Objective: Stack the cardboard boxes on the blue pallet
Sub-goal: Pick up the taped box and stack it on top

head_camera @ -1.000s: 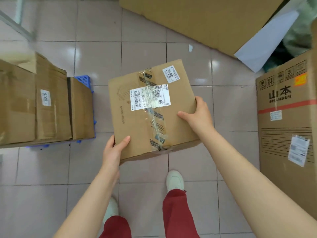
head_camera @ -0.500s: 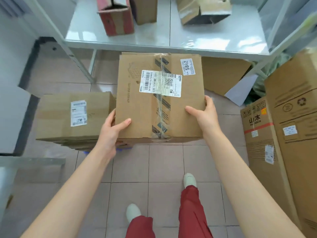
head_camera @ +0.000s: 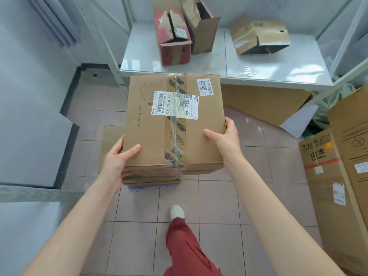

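I hold a taped cardboard box (head_camera: pixel 147 136) with white shipping labels between both hands. My left hand (head_camera: pixel 117 158) grips its near left corner, thumb on top. My right hand (head_camera: pixel 225 134) clasps its right edge. The box hovers directly over a stack of cardboard boxes (head_camera: pixel 151 176), whose edges show under its near side and at its left. Only a thin strip of the blue pallet (head_camera: pixel 147 187) peeks out beneath that stack; the rest is hidden.
A white metal shelf (head_camera: pixel 268 70) ahead carries three torn open boxes (head_camera: pixel 173 42). Flattened cardboard (head_camera: pixel 264 102) leans under it. Tall boxes (head_camera: pixel 328 176) stand at the right. A white wall lies to the left. My feet are on the tiled floor (head_camera: pixel 219 206).
I turned left and stepped toward the pallet. The held box moved from beside the stack to directly above it, now covering the stacked boxes. Both hands kept their grip.
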